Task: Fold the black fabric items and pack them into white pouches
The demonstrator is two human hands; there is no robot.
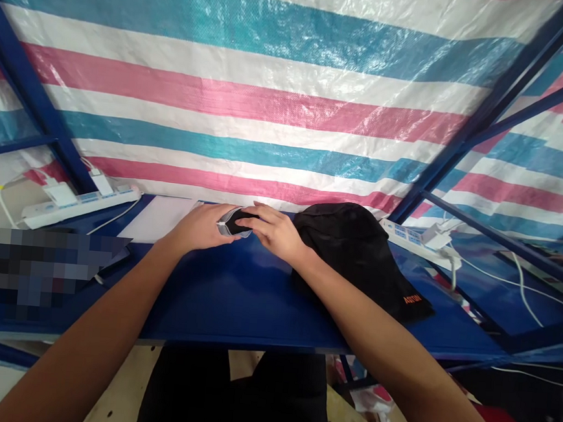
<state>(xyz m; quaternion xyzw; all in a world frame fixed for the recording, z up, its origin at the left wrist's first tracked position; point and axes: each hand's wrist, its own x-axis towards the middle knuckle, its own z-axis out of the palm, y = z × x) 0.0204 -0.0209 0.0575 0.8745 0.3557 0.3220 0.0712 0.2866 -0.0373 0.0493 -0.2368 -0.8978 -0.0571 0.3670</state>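
Both hands meet over the far middle of the blue table (250, 299). My left hand (206, 226) is closed around the left side of a small black object with a clear, shiny edge (235, 222). Its exact kind cannot be made out. From the right, my right hand (279, 235) grips the same object, with bent fingers over its top and right end. The fingers hide part of it. A white sheet of paper (157, 219) lies just left of my left hand. Close to my right wrist is a black cloth bag or garment with orange lettering (356, 252).
White power strips with plugs stand at the left (82, 205) and right (415, 243), trailing white cables. A blurred-out dark item (57, 268) lies at the left. Blue metal posts (462, 147) frame the table, and a striped plastic sheet (251, 104) hangs behind it.
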